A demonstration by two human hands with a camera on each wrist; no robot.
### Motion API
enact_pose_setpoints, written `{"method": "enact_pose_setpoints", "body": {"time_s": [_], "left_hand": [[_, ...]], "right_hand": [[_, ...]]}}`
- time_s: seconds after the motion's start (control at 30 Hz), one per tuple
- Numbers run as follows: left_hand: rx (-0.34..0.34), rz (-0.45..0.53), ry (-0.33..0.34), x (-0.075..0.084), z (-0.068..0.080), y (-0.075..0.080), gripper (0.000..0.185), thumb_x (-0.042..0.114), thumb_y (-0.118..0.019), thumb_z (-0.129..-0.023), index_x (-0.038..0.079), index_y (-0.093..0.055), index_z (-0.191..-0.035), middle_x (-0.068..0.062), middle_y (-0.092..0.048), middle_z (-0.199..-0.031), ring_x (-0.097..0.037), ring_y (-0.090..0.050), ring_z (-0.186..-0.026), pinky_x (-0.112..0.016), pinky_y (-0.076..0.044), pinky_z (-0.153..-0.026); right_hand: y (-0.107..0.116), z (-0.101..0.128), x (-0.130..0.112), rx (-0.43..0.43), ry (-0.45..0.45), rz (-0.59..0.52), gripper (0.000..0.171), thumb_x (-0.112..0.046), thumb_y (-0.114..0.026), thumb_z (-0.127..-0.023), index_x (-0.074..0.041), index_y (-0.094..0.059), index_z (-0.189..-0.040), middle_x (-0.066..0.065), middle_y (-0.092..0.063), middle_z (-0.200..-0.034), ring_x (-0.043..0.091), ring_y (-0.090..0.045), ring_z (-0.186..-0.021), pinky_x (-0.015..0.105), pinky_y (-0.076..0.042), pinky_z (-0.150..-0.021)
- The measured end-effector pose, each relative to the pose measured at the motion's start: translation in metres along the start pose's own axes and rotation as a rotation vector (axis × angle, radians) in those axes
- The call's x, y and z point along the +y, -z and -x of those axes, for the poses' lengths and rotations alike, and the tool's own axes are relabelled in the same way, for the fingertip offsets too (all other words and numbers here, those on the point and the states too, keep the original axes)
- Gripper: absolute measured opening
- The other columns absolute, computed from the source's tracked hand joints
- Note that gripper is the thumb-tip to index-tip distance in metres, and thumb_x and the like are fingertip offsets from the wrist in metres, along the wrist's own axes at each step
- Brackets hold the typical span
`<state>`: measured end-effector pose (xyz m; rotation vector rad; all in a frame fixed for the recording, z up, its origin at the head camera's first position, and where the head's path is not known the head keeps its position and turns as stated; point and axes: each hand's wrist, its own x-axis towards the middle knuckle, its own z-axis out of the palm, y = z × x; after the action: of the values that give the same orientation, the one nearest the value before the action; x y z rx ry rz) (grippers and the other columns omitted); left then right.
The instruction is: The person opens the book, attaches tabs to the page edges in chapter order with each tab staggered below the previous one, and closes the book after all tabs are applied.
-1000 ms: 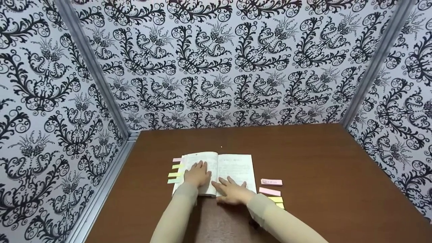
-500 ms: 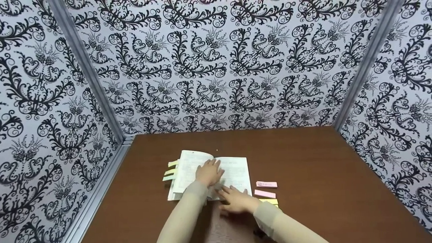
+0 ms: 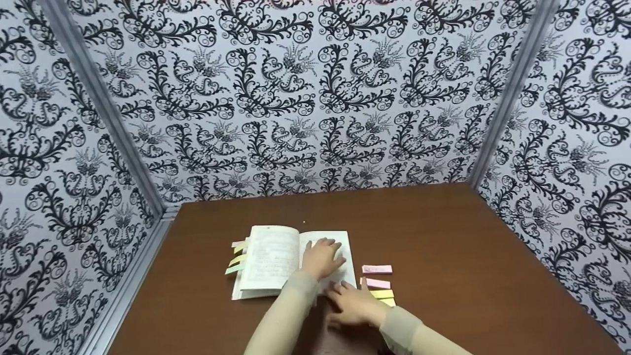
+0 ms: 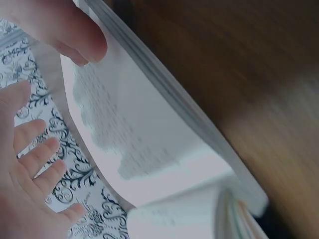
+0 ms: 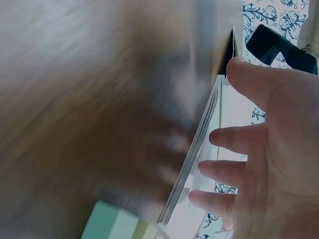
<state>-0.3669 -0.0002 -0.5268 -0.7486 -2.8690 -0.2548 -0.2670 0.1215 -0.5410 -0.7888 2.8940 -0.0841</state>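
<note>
A book (image 3: 268,266) lies spread on the table, its left-hand pages bulging up in a thick curve. Across its right page (image 3: 340,241) stretches my left hand (image 3: 323,257), fingers long and slightly spread. Close to the book's lower right corner is my right hand (image 3: 356,304), fingers apart and nothing gripped. In the right wrist view, the right hand's (image 5: 279,154) fingertips overlap the book's page edges (image 5: 192,154). Pink, yellow and green page tabs (image 3: 236,259) stick out from the book's left side.
Right of the book lie two pink sticky-tab strips (image 3: 377,269) and yellow ones (image 3: 383,294), partly behind the right hand. The brown table (image 3: 419,231) reaches back to patterned walls (image 3: 315,123). A black bracket (image 5: 279,50) shows in the right wrist view.
My left hand has moved from the left page across the fold onto the right page. My right hand has shifted slightly off the page toward the lower right corner.
</note>
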Motion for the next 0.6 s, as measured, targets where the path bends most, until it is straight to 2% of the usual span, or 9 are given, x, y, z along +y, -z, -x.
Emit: {"method": "enact_pose_setpoints", "body": {"time_s": [0.17, 0.37, 0.47, 0.6], "left_hand": [[0.016, -0.014, -0.058, 0.011, -0.005, -0.006, 0.041, 0.042, -0.065, -0.088, 0.02, -0.068, -0.123, 0.0, -0.062, -0.127, -0.023, -0.051, -0.124, -0.057, -0.034, -0.103], [0.016, -0.03, -0.102, 0.022, -0.01, -0.014, 0.036, 0.043, -0.069, -0.084, 0.022, -0.073, -0.113, 0.002, -0.065, -0.12, -0.021, -0.054, -0.119, -0.057, -0.035, -0.103], [0.026, -0.024, -0.132, 0.029, -0.013, -0.019, 0.028, 0.042, -0.072, -0.083, 0.023, -0.076, -0.103, 0.004, -0.067, -0.115, -0.02, -0.055, -0.115, -0.059, -0.035, -0.101], [0.026, -0.014, -0.15, 0.039, -0.015, -0.023, 0.021, 0.042, -0.071, -0.084, 0.025, -0.077, -0.095, 0.007, -0.068, -0.111, -0.019, -0.055, -0.113, -0.06, -0.033, -0.102]], "right_hand": [[-0.004, 0.012, 0.009, 0.025, 0.021, 0.018, 0.069, -0.06, -0.055, -0.088, -0.015, -0.051, -0.141, 0.009, -0.048, -0.144, 0.031, -0.042, -0.133, 0.07, -0.025, -0.101], [-0.01, 0.023, 0.02, 0.039, 0.023, -0.018, 0.071, -0.058, -0.057, -0.087, -0.014, -0.05, -0.142, 0.007, -0.046, -0.146, 0.032, -0.039, -0.136, 0.071, -0.023, -0.102], [-0.012, 0.029, 0.024, 0.05, 0.027, -0.036, 0.069, -0.057, -0.058, -0.087, -0.012, -0.053, -0.14, 0.006, -0.047, -0.145, 0.033, -0.039, -0.135, 0.071, -0.023, -0.101], [-0.009, 0.035, 0.025, 0.031, 0.039, -0.088, 0.067, -0.054, -0.058, -0.089, -0.01, -0.054, -0.139, 0.006, -0.047, -0.146, 0.034, -0.038, -0.136, 0.073, -0.023, -0.1]]}}
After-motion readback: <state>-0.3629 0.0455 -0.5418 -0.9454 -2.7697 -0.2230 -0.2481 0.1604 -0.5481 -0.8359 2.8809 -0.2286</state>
